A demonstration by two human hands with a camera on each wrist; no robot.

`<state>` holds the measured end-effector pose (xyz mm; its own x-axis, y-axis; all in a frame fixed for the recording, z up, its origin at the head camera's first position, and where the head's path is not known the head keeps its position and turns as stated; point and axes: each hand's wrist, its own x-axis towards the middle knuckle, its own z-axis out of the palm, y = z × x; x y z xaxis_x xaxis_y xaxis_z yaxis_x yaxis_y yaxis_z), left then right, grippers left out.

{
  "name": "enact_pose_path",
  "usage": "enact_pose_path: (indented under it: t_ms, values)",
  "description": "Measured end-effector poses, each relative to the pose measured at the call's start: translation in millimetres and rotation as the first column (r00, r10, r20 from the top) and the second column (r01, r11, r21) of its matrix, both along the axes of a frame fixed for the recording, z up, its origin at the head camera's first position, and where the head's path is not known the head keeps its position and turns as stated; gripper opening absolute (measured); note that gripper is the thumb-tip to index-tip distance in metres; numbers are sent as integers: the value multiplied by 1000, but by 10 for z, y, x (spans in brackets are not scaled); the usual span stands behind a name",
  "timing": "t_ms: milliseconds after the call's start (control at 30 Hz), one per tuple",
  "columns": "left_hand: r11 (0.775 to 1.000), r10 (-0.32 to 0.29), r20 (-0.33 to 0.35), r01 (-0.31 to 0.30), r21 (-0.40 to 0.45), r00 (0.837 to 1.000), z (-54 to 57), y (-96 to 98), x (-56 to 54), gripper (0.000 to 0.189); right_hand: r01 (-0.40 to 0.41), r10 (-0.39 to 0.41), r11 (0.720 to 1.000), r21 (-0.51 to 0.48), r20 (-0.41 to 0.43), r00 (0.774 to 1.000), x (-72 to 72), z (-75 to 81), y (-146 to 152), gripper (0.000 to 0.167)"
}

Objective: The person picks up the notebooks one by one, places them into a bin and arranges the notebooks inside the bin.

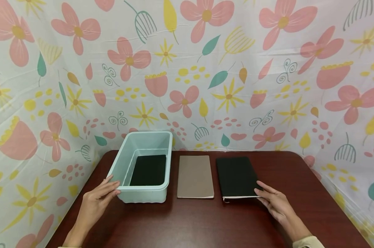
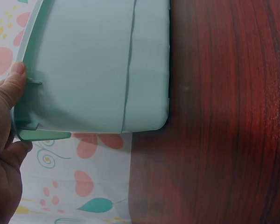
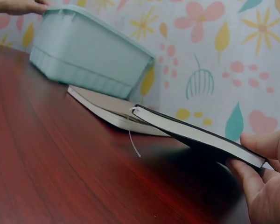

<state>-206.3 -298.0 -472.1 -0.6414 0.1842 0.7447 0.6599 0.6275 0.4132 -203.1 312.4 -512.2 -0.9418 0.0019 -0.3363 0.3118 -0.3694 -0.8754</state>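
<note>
My left hand [image 1: 98, 198] grips the near left corner of a pale green plastic bin [image 1: 143, 194], thumb and fingers on its rim in the left wrist view. Inside the bin lies a black notebook [image 1: 149, 170], flat on the bottom. On the right, my right hand [image 1: 275, 203] pinches the near right corner of another black notebook [image 1: 238, 176]. The right wrist view shows this notebook [image 3: 200, 130] tilted, its held side lifted off the table, with a thin ribbon hanging from its spine end. Between bin and black notebook lies a taupe notebook [image 1: 195, 176], touched by neither hand.
A dark reddish-brown wooden table [image 1: 187, 224] with rounded far corners carries everything. Behind it and along both sides hangs a white cloth [image 1: 187, 51] printed with flowers and leaves. The bin stands close to the table's far left edge.
</note>
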Motion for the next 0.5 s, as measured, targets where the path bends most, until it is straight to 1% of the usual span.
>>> enact_pose_path:
  t_ms: [133,233,400,500]
  values:
    - [1000,-7,5,7,11,1000,11,7,2,51,13,-12,998,-55,22,1000,58,31,-13,38]
    - [1000,-10,-11,10,12,1000,20,17,1,52,21,-19,996,-82,22,1000,97,40,-24,38]
    - [1000,0,-20,0,9,1000,25,26,3,50,41,-41,989,-143,3,999,152,69,-51,41]
    - [1000,0,-22,1,12,1000,31,30,7,49,42,-49,980,-195,-30,998,192,100,-74,42]
